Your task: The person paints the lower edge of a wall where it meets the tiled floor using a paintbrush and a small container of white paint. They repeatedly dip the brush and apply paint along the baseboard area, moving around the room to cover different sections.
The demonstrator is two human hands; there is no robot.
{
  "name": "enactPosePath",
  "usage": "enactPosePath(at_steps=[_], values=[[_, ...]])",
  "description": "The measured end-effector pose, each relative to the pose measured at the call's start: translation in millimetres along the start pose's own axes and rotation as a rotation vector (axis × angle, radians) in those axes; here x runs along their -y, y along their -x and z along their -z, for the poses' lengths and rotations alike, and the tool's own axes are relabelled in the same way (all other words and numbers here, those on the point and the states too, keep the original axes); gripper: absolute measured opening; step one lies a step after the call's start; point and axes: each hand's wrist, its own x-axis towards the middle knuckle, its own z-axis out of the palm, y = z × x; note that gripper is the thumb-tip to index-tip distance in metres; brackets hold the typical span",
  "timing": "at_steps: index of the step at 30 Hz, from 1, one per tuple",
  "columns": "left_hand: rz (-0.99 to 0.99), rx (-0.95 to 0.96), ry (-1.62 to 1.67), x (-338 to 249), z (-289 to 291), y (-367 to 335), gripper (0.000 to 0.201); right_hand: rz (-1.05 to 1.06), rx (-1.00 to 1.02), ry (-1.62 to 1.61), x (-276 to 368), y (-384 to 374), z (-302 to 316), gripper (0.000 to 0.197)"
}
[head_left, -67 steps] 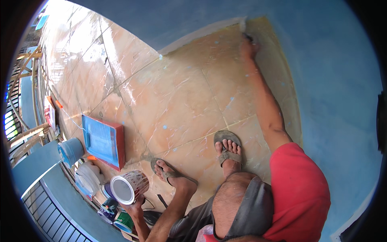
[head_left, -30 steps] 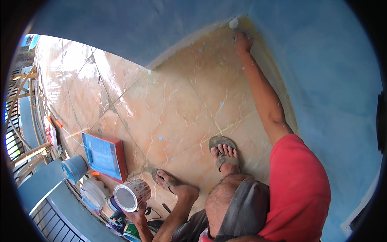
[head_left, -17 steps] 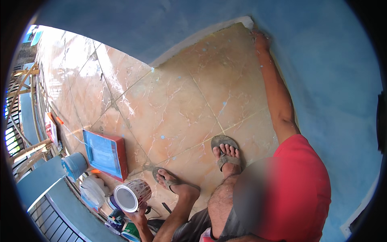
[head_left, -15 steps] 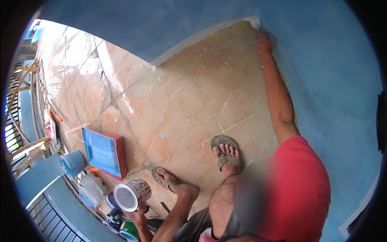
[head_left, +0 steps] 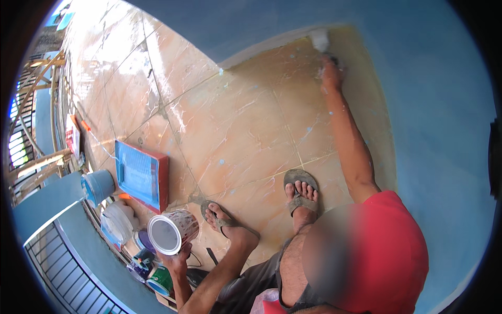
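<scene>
My left hand (head_left: 178,255), low in the view, grips a tilted paint can (head_left: 184,224) from below. The can has a patterned side, and its round opening shows a pale grey inside. At the far right, my outstretched right hand (head_left: 330,75) is closed around a paintbrush (head_left: 319,40) with white bristles, slightly smeared by motion. Those bristles lie by the foot of the blue wall (head_left: 293,23), next to the unpainted whitish strip along its base. The brush's handle is mostly hidden by my fingers.
A red paint tray (head_left: 163,180) with a blue inside sits on the tiled floor (head_left: 246,120) at left. Beside it stand a blue bucket (head_left: 99,187), a whitish container (head_left: 119,222) and a green tin (head_left: 161,280). Wooden poles (head_left: 39,163) lean at far left. My sandalled feet are apart.
My right hand has drawn the paintbrush leftward and a little nearer, out of the wall corner. My left hand still holds the can. The whole view has shifted slightly.
</scene>
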Motion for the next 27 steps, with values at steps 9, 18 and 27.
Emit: enactPosePath(at_steps=[9, 18, 27], values=[[-0.114, 0.030, 0.029, -19, -24, -20, 0.090, -0.273, 0.456, 0.001, -29, 79, -72, 0.025], [-0.553, -0.069, -0.432, -46, -31, -36, 0.112, 0.322, 1.207, 0.302, 181, 277, -44, 0.027], [-0.541, 0.035, -0.463, -66, -43, -44, 0.114, 1.038, 1.742, 0.438, 242, 352, -58, 0.026]])
